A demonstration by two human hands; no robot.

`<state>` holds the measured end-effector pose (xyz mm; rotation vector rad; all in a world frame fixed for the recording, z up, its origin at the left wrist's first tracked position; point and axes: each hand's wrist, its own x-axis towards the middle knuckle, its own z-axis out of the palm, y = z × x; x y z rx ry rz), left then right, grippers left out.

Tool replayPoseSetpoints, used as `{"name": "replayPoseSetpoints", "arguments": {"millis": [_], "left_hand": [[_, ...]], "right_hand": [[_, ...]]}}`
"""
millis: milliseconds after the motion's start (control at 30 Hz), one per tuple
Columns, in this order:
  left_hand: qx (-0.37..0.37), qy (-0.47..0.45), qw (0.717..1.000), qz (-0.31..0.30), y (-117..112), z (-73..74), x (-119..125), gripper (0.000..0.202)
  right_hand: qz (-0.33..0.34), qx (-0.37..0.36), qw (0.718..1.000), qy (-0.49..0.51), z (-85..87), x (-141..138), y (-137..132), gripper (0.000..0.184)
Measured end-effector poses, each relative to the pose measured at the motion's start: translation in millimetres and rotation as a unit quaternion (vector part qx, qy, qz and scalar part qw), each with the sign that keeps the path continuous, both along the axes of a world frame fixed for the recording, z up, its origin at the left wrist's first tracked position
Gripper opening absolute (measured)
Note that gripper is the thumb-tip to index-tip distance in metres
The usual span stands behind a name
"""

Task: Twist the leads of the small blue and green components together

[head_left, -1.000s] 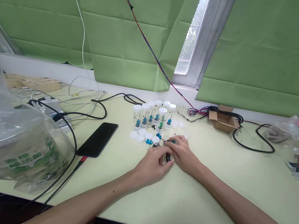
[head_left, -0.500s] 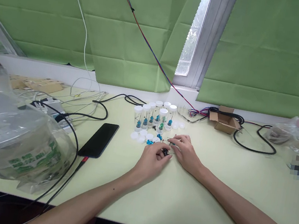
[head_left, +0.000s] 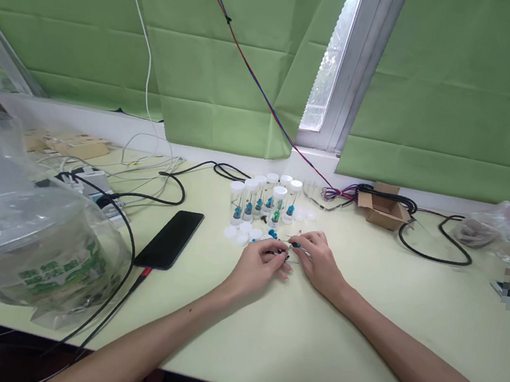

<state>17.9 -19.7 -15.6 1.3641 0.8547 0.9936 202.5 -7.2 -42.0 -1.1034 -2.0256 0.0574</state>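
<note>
My left hand (head_left: pixel 259 267) and my right hand (head_left: pixel 316 261) meet at the middle of the pale green table (head_left: pixel 290 343), fingertips almost touching. The left hand's fingers are curled in a pinch over small dark and blue parts (head_left: pixel 282 253). The right hand pinches a small blue-tipped part with thin wire leads (head_left: pixel 295 244). Just beyond the hands stand several clear vials with white caps (head_left: pixel 263 199), each holding a blue or green piece. Loose white caps (head_left: pixel 241 234) lie in front of the vials.
A black phone (head_left: pixel 170 239) lies left of the hands with black cables (head_left: pixel 129 242) around it. A large clear plastic bag (head_left: pixel 14 225) fills the left side. A small cardboard box (head_left: pixel 380 206) and more cables sit at the back right, under green blinds.
Both hands have shifted slightly away from me toward the vials, staying together over the small parts. The view has tilted a little.
</note>
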Motion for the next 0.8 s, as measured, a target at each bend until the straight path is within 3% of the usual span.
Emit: {"name": "replayPoseSetpoints", "arguments": {"millis": [300, 500, 667, 800], "left_hand": [[-0.037, -0.028, 0.999, -0.018, -1.6, 9.4, -3.7, 0.018], [-0.047, -0.037, 0.998, 0.010, 4.2, 7.5, -3.7, 0.029], [0.020, 0.048, 0.999, 0.011, 5.0, 6.5, -7.8, 0.038], [0.110, 0.151, 0.980, 0.063, 2.6, 8.5, -12.0, 0.037]], "right_hand": [[-0.007, 0.004, 1.000, 0.008, 1.6, 0.5, -1.4, 0.021], [-0.005, 0.010, 1.000, 0.023, 2.6, -0.3, -2.3, 0.017], [-0.001, 0.015, 0.999, 0.032, 5.8, -1.5, -5.5, 0.016], [-0.001, 0.016, 0.999, 0.043, 7.2, -1.9, -6.9, 0.017]]}}
